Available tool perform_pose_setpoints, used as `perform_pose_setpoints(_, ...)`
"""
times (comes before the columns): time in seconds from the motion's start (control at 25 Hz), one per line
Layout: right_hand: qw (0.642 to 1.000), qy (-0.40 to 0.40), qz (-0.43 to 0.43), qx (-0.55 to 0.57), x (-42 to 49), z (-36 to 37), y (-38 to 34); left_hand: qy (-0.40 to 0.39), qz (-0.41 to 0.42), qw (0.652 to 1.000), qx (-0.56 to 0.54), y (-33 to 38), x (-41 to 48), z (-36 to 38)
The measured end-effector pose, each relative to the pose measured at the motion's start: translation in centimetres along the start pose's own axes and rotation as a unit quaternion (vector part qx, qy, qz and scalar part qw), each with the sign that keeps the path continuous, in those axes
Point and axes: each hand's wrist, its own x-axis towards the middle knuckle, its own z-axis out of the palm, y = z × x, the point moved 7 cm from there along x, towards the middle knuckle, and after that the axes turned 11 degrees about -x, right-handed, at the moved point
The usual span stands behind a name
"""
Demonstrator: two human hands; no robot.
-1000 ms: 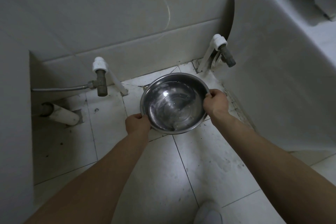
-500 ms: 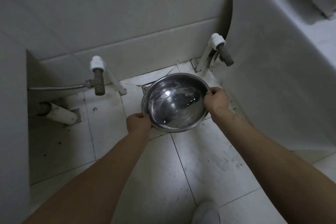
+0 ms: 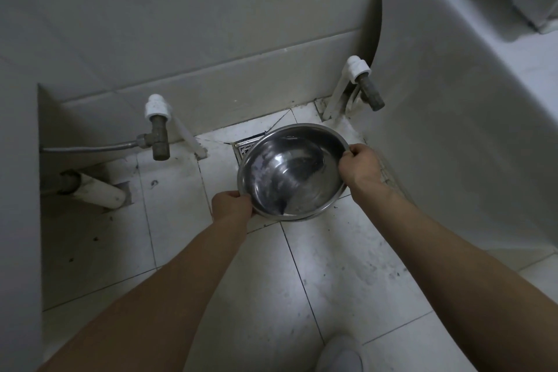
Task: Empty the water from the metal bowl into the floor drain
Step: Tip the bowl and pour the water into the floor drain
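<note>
A shiny metal bowl (image 3: 290, 172) hangs low over the white tiled floor, tilted with its far rim down. My left hand (image 3: 231, 205) grips its near left rim. My right hand (image 3: 359, 167) grips the right rim. A little water shows against the far inner wall. A corner of the square metal floor drain (image 3: 245, 148) peeks out past the bowl's far left edge; the bowl hides the rest of the grate.
A white pipe with a brass valve (image 3: 158, 130) and a braided hose stands at the left wall. A second valve pipe (image 3: 360, 81) sits in the right corner. A large white fixture (image 3: 453, 130) fills the right. A white drain pipe (image 3: 96, 190) lies at floor level left. My shoe (image 3: 339, 355) is at the bottom edge.
The bowl has tipped away from me, far rim lower. The water has run from the bottom toward the far side, and the drain grate has come into view behind it.
</note>
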Motion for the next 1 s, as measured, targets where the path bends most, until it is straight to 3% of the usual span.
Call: perform_pose_setpoints(1.0,1.0,-0.004,0.001,0.013,-0.2,-0.3,-1.5,0.0,0.014,1.0,0.025,0.3,0.4,-0.2)
